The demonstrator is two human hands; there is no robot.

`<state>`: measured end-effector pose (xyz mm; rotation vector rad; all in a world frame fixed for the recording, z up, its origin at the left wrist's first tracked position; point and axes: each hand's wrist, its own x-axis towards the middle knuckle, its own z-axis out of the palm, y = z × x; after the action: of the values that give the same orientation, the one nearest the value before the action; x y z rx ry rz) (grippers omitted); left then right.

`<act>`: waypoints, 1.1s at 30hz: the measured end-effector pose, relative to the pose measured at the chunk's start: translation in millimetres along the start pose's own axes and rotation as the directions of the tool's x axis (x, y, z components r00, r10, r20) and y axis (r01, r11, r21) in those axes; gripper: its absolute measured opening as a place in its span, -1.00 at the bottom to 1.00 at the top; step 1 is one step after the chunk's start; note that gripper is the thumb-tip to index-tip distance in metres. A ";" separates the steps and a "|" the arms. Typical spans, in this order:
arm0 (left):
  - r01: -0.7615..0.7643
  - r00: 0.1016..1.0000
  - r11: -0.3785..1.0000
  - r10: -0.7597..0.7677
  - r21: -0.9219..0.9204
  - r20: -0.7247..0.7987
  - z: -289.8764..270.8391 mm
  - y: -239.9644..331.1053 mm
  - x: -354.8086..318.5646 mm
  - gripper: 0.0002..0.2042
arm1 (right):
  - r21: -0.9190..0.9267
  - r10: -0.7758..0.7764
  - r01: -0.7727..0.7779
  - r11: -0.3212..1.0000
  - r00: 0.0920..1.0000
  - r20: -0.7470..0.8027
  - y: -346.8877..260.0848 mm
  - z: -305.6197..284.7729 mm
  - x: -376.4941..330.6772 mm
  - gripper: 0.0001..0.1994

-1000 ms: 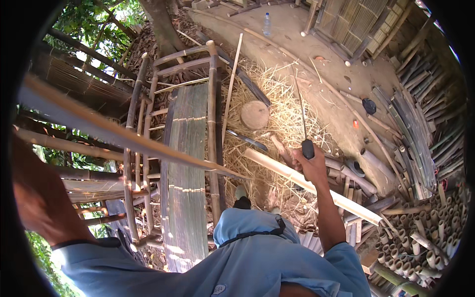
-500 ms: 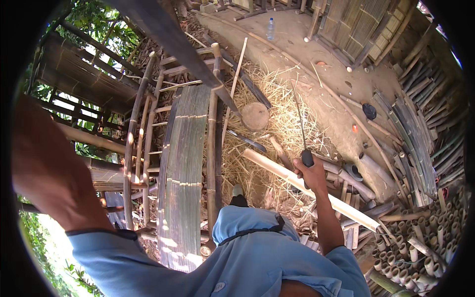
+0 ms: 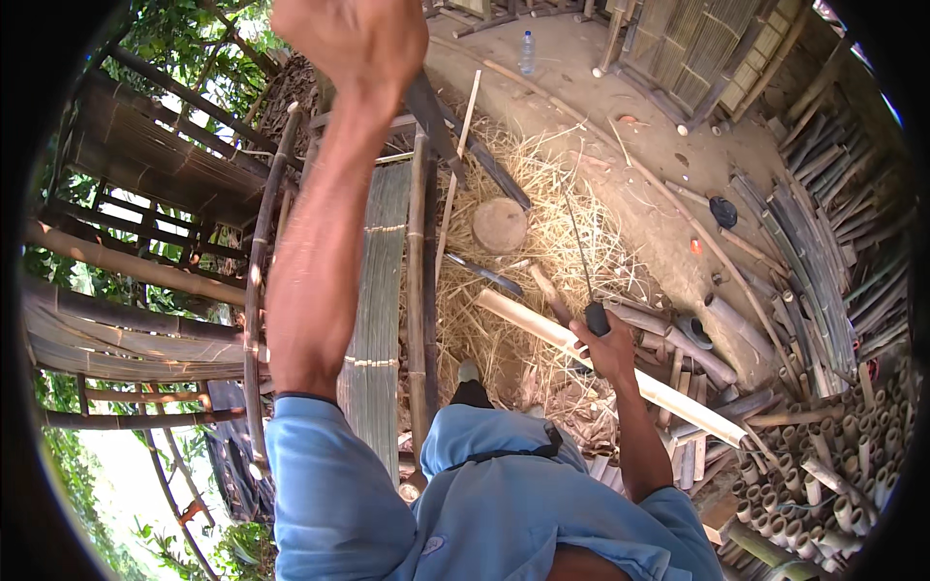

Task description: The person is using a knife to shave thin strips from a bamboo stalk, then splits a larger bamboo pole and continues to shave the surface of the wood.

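My left hand [image 3: 351, 37] is raised high at the top of the view, fingers closed around a long dark bamboo pole [image 3: 438, 118] that runs down and right behind it. My right hand [image 3: 608, 347] is held low at the right and grips the black handle of a long thin-bladed knife [image 3: 585, 276], blade pointing up and away. Just beyond this hand a pale split bamboo pole [image 3: 668, 392] lies slanting across the ground. My blue shirt fills the lower edge.
A bamboo frame with a slatted panel [image 3: 380, 300] stands in front of me. Straw [image 3: 547, 242] covers the ground around a round wooden block [image 3: 500, 225]. Cut bamboo tubes [image 3: 823, 465] are stacked at the right. A plastic bottle [image 3: 527, 50] stands far off.
My left arm has swung from the lower left up to the top of the view, carrying the long pole from lying across the frame to pointing steeply away. The right hand with the knife stayed nearly still.
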<state>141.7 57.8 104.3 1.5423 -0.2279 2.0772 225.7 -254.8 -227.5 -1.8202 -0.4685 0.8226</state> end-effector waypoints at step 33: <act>0.125 0.878 0.908 -0.289 0.401 0.381 -49.3 130.7 -42.9 -0.64 | 0.091 -0.748 0.742 0.664 0.661 0.065 -226.8 -30.1 -136.9 -0.51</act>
<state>42.4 -44.1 71.4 2.1456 0.1801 1.6437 166.5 -276.1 31.6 -1.3308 -1.1561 0.3272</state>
